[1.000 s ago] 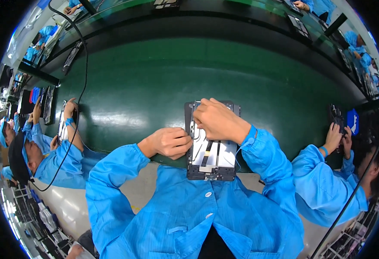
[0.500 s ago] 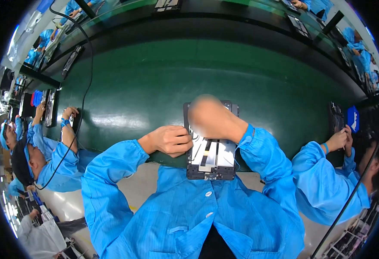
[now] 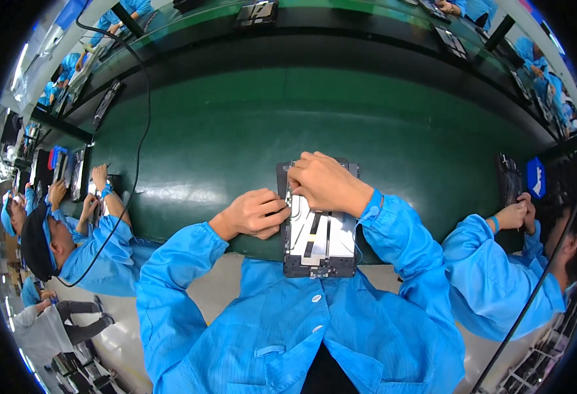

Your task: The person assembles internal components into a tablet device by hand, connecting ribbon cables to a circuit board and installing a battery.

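An opened tablet (image 3: 341, 240) lies before me, its black frame around silver-white panels with a dark strip between them. Its near end juts past the table's front edge toward my jacket. My left hand (image 3: 255, 213) is closed beside the tablet's left edge, the curled fingertips touching that edge; its thumb is hidden. Over the far half of the tablet, my right hand (image 3: 324, 180) is bent in a pinch, fingertips down at the upper left of the inside. Whatever sits between those fingertips is too small or covered to make out. A thin wire runs by the right cuff.
The green table (image 3: 222, 125) stretches away to a dark raised shelf (image 3: 341, 39) carrying more opened devices. Co-workers in blue sit close on both sides. A black cable (image 3: 145, 125) hangs at the left. A blue bin (image 3: 536, 177) stands at the right.
My right hand has shifted slightly, its fingers now bent down at the tablet's upper left. My left hand stays at the edge. At the left, a co-worker's hands have moved.
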Demonstrator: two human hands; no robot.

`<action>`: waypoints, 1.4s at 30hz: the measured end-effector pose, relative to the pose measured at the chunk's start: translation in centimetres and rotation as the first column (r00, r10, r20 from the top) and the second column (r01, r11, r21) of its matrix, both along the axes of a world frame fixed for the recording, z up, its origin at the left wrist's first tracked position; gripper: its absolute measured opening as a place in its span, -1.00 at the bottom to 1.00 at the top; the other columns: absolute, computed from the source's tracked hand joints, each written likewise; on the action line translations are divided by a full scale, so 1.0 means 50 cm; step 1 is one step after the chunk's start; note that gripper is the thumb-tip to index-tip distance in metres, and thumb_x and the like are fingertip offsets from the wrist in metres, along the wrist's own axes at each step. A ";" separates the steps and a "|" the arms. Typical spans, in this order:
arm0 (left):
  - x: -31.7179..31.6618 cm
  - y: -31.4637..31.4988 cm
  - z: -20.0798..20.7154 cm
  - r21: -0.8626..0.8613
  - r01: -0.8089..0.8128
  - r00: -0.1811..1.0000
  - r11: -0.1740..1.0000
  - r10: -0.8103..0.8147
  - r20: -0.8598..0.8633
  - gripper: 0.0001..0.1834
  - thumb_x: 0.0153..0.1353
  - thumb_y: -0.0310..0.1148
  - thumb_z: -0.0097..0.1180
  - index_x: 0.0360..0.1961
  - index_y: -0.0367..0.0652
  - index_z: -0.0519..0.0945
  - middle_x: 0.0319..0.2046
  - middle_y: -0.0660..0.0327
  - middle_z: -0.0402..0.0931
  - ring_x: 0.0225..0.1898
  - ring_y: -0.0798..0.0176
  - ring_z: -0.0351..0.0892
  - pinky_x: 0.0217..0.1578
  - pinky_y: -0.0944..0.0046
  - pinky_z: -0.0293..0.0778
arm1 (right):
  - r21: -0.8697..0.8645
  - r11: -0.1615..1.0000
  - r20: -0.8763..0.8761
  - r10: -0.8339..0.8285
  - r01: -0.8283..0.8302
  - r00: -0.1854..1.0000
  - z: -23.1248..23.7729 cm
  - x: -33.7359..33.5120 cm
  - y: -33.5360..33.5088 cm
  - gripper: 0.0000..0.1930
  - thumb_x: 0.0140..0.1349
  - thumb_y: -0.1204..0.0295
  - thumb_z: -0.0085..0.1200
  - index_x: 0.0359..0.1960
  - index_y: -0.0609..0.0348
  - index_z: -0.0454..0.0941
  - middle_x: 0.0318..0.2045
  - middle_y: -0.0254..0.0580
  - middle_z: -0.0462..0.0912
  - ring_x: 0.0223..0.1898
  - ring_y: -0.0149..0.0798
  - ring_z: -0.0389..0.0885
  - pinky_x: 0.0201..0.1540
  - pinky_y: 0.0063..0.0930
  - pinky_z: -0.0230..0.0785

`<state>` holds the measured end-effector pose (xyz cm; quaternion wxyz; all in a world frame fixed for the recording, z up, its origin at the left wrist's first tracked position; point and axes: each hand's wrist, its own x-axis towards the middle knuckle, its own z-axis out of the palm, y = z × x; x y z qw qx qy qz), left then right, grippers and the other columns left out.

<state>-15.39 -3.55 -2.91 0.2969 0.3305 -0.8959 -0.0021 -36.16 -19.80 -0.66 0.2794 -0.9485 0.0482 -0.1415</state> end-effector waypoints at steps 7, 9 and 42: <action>0.002 -0.012 0.000 -0.039 -0.024 0.998 0.999 0.026 0.050 -0.57 -0.05 -0.36 0.43 -0.09 -0.27 0.76 -0.16 0.11 0.69 -0.24 0.10 0.67 -0.26 0.12 0.65 | 0.005 1.000 0.017 -0.014 0.014 1.000 -0.006 0.003 -0.005 -0.89 0.17 0.49 0.37 -0.39 0.17 0.65 -0.36 -0.12 0.75 -0.15 0.06 0.67 0.00 -0.04 0.51; 0.001 -0.020 0.005 -0.046 -0.040 0.997 0.998 0.042 0.057 -0.59 -0.03 -0.37 0.45 -0.10 -0.22 0.75 -0.17 0.16 0.69 -0.26 0.14 0.65 -0.28 0.15 0.63 | 0.074 0.997 0.043 0.005 -0.008 0.999 -0.001 0.001 -0.008 -0.92 0.18 0.50 0.31 -0.38 0.19 0.64 -0.38 -0.08 0.74 -0.19 0.10 0.69 -0.02 -0.02 0.54; -0.044 0.012 0.016 0.190 -0.426 0.890 0.885 0.447 -0.086 -0.58 0.17 -0.47 0.26 0.09 -0.23 0.77 -0.04 0.06 0.71 -0.10 -0.08 0.67 -0.07 -0.01 0.66 | 0.166 0.983 -0.074 -0.065 0.077 0.995 0.021 -0.006 -0.033 -0.88 0.19 0.51 0.22 -0.35 0.35 0.67 -0.36 0.13 0.74 -0.24 0.18 0.76 -0.14 0.00 0.62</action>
